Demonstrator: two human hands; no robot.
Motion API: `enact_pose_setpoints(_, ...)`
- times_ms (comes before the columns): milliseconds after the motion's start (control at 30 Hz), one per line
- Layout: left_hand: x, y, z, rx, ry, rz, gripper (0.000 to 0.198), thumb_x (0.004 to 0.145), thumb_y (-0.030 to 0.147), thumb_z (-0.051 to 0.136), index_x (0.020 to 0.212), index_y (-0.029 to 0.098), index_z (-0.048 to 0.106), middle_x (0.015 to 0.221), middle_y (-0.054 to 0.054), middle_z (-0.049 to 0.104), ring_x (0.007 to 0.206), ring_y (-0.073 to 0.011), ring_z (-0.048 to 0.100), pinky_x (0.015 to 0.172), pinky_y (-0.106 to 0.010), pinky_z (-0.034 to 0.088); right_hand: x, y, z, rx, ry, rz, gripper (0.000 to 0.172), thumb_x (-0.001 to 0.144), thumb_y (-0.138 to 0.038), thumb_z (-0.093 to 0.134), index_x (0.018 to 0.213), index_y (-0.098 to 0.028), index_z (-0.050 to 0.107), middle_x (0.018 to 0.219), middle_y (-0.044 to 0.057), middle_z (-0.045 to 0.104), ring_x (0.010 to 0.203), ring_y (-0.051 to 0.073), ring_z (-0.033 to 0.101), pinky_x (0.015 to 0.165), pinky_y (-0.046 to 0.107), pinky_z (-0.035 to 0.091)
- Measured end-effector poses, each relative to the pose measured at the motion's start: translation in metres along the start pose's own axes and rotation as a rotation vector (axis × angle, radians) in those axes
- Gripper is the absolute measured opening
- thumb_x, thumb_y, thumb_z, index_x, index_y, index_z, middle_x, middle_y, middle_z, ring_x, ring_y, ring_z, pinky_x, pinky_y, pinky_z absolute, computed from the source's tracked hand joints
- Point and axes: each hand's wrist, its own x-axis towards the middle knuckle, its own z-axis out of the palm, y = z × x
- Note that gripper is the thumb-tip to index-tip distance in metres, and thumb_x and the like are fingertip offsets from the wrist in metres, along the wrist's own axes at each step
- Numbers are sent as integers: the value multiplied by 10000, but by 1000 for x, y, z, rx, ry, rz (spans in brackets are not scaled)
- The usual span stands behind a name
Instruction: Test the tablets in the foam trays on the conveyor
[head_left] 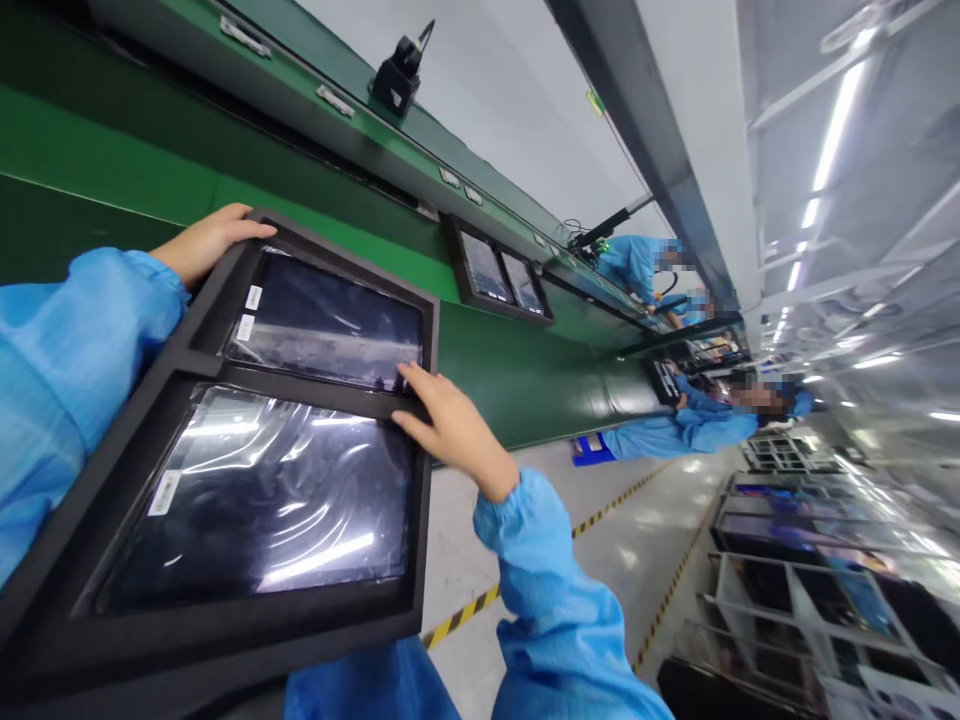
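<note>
A black foam tray (pixel 202 362) lies tilted in front of me, with two dark, glossy display panels in its two recesses. The upper display panel (pixel 330 315) has two white labels at its left end. Clear film with wrinkles and reflections covers the lower display panel (pixel 285 500), which bears one white barcode label. My left hand (pixel 214 240) grips the tray's upper left corner, thumb over the rim and the other fingers partly hidden. With fingers apart, my right hand (pixel 454 425) touches the right end of the upper panel near the divider.
Farther along the green bench (pixel 510 370) sits another black tray (pixel 461 285) with two panels. A black device (pixel 397 80) stands on the ledge. Co-workers in blue (pixel 697 425) are beyond, near a blue bin (pixel 592 450). Racks (pixel 795 600) stand across the aisle.
</note>
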Motion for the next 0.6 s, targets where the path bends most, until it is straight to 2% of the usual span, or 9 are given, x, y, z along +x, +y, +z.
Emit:
enact_pose_setpoints(67,4,-3,-3,-8,37,7,716,827,613,586,1296,72,557,1192,-59,669,1003,-232,630,1058,-488,487,-36,-21,11,74,-7,-20,712,956,-387,620,1571,-180,326,1650,183,290,1537,310,279,1248,546,252)
enact_pose_setpoints(133,6,-5,-6,-4,54,33,689,819,599,628,1230,47,599,1197,-27,663,1069,-227,594,1145,-457,405,-75,-41,24,165,-131,-58,971,864,-433,732,1622,-212,167,1698,151,130,1573,325,129,1258,564,223)
enact_pose_setpoints(167,7,-6,-7,-5,54,43,687,827,588,630,1220,26,600,1211,-18,657,1087,-223,582,1161,-433,383,-93,-49,30,196,-184,-46,1089,815,-403,777,1631,-206,85,1701,151,97,1576,328,105,1259,570,219)
enact_pose_setpoints(267,8,-8,-8,-29,37,57,701,866,559,593,1260,-19,559,1246,-23,645,1071,-211,589,1141,-402,400,-128,-60,48,208,-184,52,1093,784,-201,724,1632,-209,35,1708,132,45,1578,317,85,1263,575,206)
enact_pose_setpoints(333,8,-9,-8,-46,29,66,697,885,549,571,1288,-19,539,1265,-41,646,1072,-218,598,1127,-419,418,-133,-61,57,181,-160,82,1047,773,-132,669,1631,-210,74,1709,119,48,1578,310,96,1266,569,206)
enact_pose_setpoints(433,6,-10,-8,-53,-4,86,713,911,587,536,1306,-6,529,1300,-54,640,1105,-233,596,1123,-423,423,-127,-59,59,136,-160,70,992,778,-116,651,1625,-233,147,1706,98,110,1572,305,145,1269,560,209)
enact_pose_setpoints(533,4,-11,-8,-54,-41,108,771,927,648,491,1323,-13,507,1322,-56,628,1106,-233,594,1099,-394,441,-125,-57,56,153,-135,52,946,793,-132,661,1612,-280,212,1697,71,179,1561,309,195,1266,570,207)
enact_pose_setpoints(600,3,-13,-8,-51,-34,118,801,936,670,458,1338,-22,486,1339,-62,614,1103,-228,589,1088,-376,445,-134,-56,59,243,-68,88,943,815,-200,708,1611,-303,212,1699,65,170,1553,317,219,1255,560,247)
